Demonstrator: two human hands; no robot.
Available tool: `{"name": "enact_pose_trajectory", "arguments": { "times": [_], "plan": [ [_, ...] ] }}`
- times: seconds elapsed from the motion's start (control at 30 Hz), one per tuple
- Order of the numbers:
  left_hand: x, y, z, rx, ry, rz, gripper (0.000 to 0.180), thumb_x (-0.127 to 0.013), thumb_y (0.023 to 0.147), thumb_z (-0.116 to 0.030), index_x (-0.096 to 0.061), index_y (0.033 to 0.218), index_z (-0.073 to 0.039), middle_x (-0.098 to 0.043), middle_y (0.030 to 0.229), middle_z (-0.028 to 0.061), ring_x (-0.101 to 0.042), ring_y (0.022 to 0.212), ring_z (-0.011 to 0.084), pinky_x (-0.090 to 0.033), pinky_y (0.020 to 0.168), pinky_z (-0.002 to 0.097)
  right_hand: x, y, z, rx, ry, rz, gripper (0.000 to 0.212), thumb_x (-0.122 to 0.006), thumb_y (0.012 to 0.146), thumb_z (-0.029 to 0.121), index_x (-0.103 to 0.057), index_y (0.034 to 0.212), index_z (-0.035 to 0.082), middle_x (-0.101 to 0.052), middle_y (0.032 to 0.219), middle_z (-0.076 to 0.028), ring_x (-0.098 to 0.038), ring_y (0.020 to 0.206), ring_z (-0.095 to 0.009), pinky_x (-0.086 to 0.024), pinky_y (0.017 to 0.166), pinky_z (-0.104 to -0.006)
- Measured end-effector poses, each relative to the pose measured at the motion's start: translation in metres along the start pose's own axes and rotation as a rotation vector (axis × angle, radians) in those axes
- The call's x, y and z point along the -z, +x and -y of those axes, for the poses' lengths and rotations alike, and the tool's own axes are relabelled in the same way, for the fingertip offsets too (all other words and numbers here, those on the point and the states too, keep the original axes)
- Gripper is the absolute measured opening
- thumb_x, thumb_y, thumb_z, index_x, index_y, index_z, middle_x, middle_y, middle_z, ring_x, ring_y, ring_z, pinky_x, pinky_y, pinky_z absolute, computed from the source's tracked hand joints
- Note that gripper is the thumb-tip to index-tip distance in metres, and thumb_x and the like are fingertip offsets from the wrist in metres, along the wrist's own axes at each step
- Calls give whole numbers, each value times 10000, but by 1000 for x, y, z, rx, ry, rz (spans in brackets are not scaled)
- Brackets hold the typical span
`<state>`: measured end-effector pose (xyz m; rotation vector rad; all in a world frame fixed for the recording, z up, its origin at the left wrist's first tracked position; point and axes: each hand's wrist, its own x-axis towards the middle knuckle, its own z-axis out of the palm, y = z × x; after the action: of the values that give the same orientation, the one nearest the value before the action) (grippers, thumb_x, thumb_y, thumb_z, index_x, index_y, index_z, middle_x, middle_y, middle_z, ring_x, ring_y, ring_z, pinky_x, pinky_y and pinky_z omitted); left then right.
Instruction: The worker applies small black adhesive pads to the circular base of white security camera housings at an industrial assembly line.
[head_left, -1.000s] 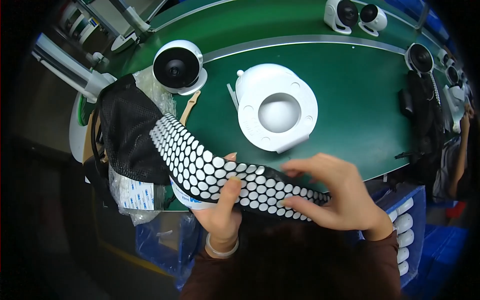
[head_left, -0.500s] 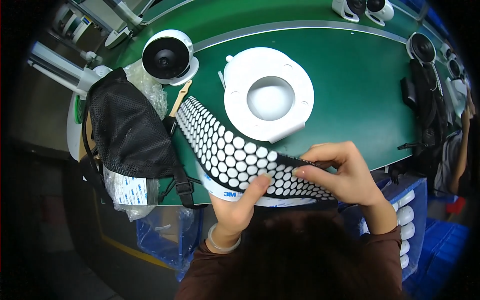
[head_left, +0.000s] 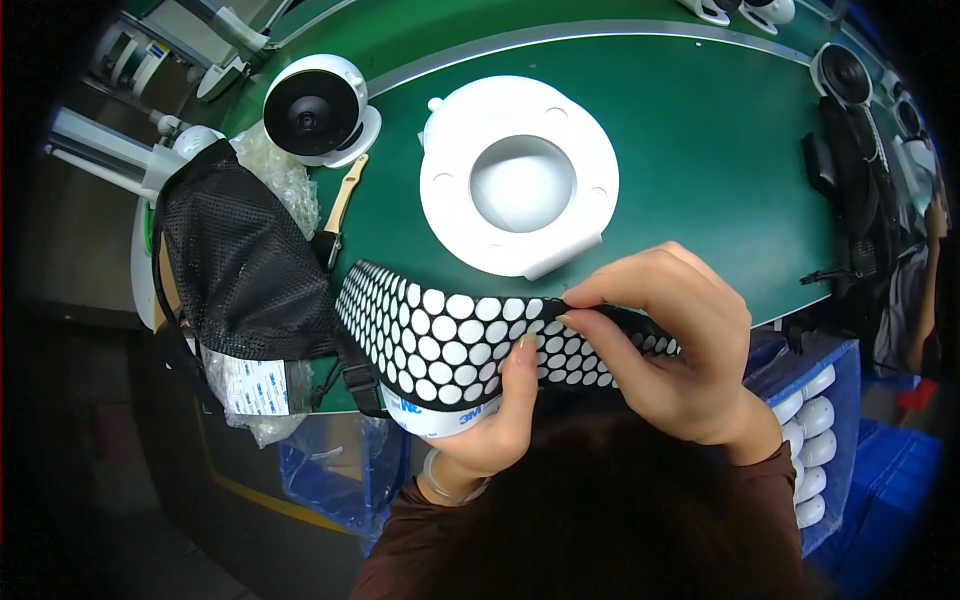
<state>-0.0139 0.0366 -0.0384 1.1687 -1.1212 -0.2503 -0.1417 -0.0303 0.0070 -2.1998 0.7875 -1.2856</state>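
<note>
A bendy sheet of round white dots in a black surround (head_left: 430,325) curves across the front of the workbench, its pale backing with blue print showing along the lower edge. My left hand (head_left: 495,435) grips it from below, thumb pressed on the dotted face and fingers hidden underneath. With thumb and forefinger, my right hand (head_left: 685,350) pinches the sheet's upper edge; whether a single dot is between the fingertips is too small to tell. Beyond the sheet lies a round white plastic housing (head_left: 520,108) with a wide central opening.
On the left are a white device with a black face (head_left: 310,118), a wooden-handled brush (head_left: 348,195), bubble wrap (head_left: 282,180), a black mesh bag (head_left: 240,260) and a printed packet (head_left: 258,387). A bin of white round parts (head_left: 816,413) stands at the lower right; black cables (head_left: 855,200) lie far right.
The sheet's left end has come down and bent round more. My right hand's fingertips have shifted left and up to the sheet's upper edge. The whole view has moved slightly.
</note>
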Motion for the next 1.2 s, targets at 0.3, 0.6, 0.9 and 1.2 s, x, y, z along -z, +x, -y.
{"name": "enact_pose_trajectory", "arguments": {
  "times": [0.3,0.6,0.9,1.2],
  "plan": [
    [11,5,-3,-242,269,235,518,-579,691,35,-350,1145,136,-505,1068,194,-516,956,215,-381,848,300,-4,3,1,2,17,0,191,-643,588,-81,-587,742,17,-592,676,-62,-536,574,-168,-416,511,-232],
    [12,8,0,-268,241,193,526,-584,688,36,-345,1148,131,-505,1064,189,-520,943,212,-387,835,294,-14,6,1,64,-116,-39,182,-628,591,-96,-568,730,7,-580,696,-73,-541,595,-180,-437,515,-241],
    [17,14,-3,-293,366,235,569,-598,683,26,-316,1165,134,-506,1052,196,-538,905,216,-410,815,293,-12,10,2,33,-66,65,184,-624,583,-97,-558,721,6,-590,714,-81,-560,636,-203,-444,537,-261],
    [18,22,13,143,-314,78,342,-450,730,73,-476,1067,120,-553,1015,184,-541,927,215,-393,837,276,-16,29,3,129,-178,-33,172,-608,607,-89,-546,737,6,-599,860,-113,-558,847,-255,-440,725,-298]
  ]
}}
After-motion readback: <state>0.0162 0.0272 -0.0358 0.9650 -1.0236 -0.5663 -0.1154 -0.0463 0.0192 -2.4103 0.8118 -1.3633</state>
